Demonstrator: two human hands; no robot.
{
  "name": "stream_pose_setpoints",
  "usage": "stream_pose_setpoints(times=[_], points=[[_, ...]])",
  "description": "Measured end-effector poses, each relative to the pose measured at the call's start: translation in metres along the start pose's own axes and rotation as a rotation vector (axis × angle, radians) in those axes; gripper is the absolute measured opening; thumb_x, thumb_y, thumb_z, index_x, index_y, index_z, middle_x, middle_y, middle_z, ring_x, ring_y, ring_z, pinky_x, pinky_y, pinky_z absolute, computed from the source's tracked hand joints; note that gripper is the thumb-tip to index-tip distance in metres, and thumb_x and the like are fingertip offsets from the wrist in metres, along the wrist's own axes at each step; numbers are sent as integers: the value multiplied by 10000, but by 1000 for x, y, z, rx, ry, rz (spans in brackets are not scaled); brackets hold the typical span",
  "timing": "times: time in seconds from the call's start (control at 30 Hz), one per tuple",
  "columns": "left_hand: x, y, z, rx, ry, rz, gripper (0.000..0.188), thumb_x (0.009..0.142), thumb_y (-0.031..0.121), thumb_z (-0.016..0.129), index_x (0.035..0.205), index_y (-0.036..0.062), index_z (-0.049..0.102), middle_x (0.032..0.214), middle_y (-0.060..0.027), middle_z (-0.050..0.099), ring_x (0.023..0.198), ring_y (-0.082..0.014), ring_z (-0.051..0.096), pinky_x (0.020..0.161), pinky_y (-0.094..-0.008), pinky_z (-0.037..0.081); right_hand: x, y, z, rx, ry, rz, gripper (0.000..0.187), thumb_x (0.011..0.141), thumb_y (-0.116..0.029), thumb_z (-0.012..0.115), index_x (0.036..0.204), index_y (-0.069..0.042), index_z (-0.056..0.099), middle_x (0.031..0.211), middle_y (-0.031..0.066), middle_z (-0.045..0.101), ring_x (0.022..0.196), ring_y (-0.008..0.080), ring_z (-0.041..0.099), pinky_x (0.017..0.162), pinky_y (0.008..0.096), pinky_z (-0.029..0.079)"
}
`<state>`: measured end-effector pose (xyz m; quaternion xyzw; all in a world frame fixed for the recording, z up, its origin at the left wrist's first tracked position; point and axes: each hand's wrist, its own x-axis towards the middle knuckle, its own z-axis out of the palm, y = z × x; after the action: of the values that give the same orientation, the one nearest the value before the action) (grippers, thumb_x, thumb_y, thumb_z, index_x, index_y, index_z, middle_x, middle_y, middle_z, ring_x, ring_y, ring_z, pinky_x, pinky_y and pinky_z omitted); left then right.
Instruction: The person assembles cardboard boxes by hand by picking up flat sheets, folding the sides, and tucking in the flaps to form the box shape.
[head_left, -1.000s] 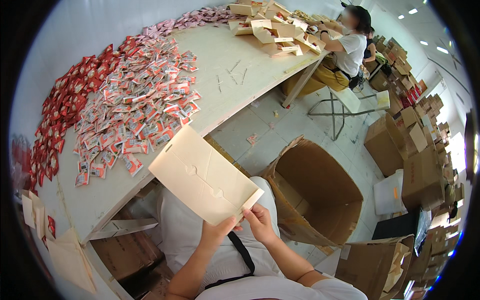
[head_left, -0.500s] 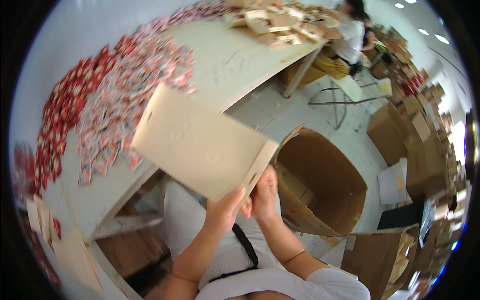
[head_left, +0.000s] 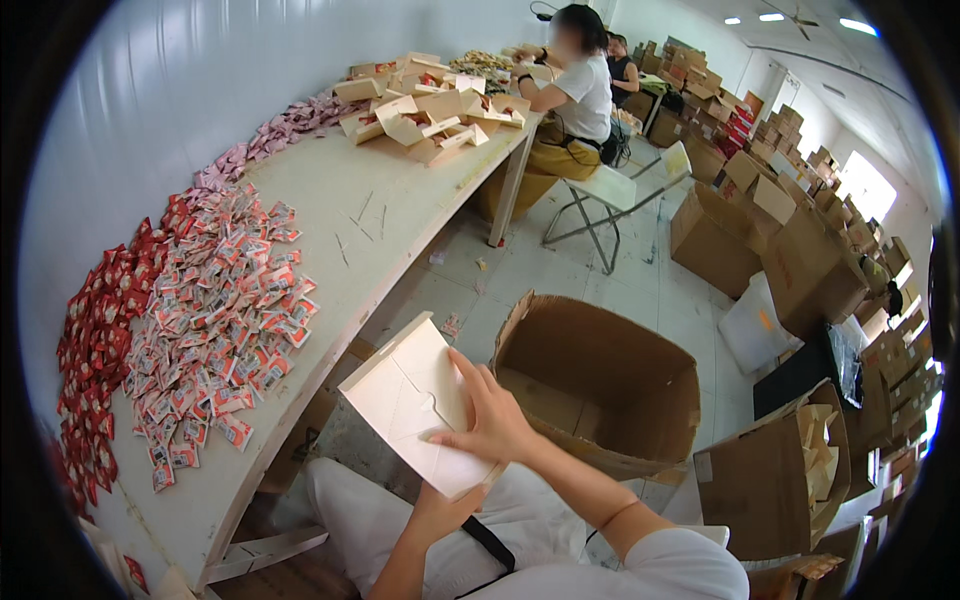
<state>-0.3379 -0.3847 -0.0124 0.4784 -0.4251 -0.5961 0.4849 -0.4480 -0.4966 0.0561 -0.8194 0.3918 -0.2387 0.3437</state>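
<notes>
Now both hands, left hand and right hand, clasp a flat carton; open box beside.

left hand mostly hidden under the pale folded box, sachets too small to tell apart

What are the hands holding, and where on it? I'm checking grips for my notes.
A pale folded cardboard box. The left hand supports its lower near corner from beneath; the right hand lies on its top face by the right edge.
</notes>
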Motion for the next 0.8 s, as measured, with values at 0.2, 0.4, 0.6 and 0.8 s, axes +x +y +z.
stream_pose_setpoints(times=[0.2,0.4,0.6,0.8], points=[[-12,11,-22,-246,332,124,351,784,63,555,1100,-50,451,977,-97,540,877,-148,529,773,-280,436,-29,11,44,71,-93,135,1026,643,-404,687,1372,-72,47,1087,216,395,934,379,477,818,396,405],[-23,1,-35,-3,67,78,424,802,58,508,1194,-39,380,1098,-102,504,989,-175,491,848,-293,391,-49,36,73,217,-105,-9,894,763,-335,591,1374,-62,-2,1196,210,367,975,326,483,827,368,406],[-22,-16,-43,-110,148,48,467,805,16,499,1245,-27,347,1193,-85,452,1093,-180,430,928,-304,342,-27,34,34,264,-110,-126,478,747,-46,528,1216,-27,443,1197,153,468,976,266,525,700,293,474],[-15,-1,-54,-406,152,-33,484,757,12,558,1209,-6,388,1124,-69,499,1010,-158,486,854,-289,395,-18,0,26,46,-100,-116,484,665,33,484,1139,-51,530,1160,187,498,950,283,548,723,303,478]])
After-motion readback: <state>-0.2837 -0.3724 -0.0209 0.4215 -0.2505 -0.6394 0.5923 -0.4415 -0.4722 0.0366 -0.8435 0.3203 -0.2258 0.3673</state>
